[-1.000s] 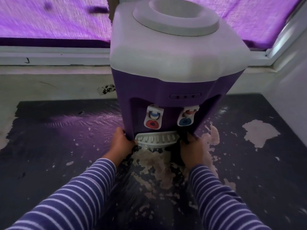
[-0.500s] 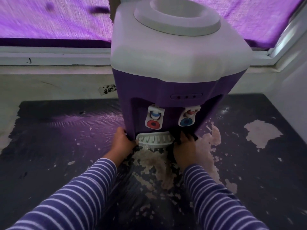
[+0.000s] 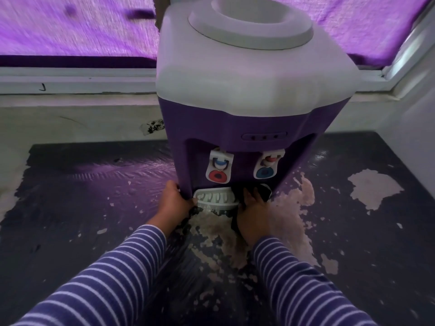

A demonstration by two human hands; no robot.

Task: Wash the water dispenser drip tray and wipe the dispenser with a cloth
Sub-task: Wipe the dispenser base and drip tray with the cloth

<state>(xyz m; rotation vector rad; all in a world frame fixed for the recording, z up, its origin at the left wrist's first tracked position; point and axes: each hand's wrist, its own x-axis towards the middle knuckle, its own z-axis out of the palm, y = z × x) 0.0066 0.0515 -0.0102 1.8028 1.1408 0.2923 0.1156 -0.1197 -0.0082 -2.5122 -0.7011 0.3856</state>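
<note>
A purple water dispenser (image 3: 237, 118) with a white top stands on a dark counter. Its red tap (image 3: 218, 169) and blue tap (image 3: 267, 167) face me. The white slotted drip tray (image 3: 215, 200) sits in its slot at the base. My left hand (image 3: 175, 203) wraps around the dispenser's lower left front corner, thumb beside the tray's left end. My right hand (image 3: 253, 212) presses a dark cloth (image 3: 264, 191) into the recess under the blue tap. It covers the tray's right end.
The dark counter surface (image 3: 94, 208) is peeling, with pale bare patches (image 3: 374, 189) in front and to the right. A white window sill (image 3: 75, 83) and purple curtain (image 3: 70, 27) run behind. A pale wall (image 3: 416, 118) closes the right side.
My right hand has slid left and inward from the dispenser's right front corner into the recess, over the tray's right end. My left hand has stayed put.
</note>
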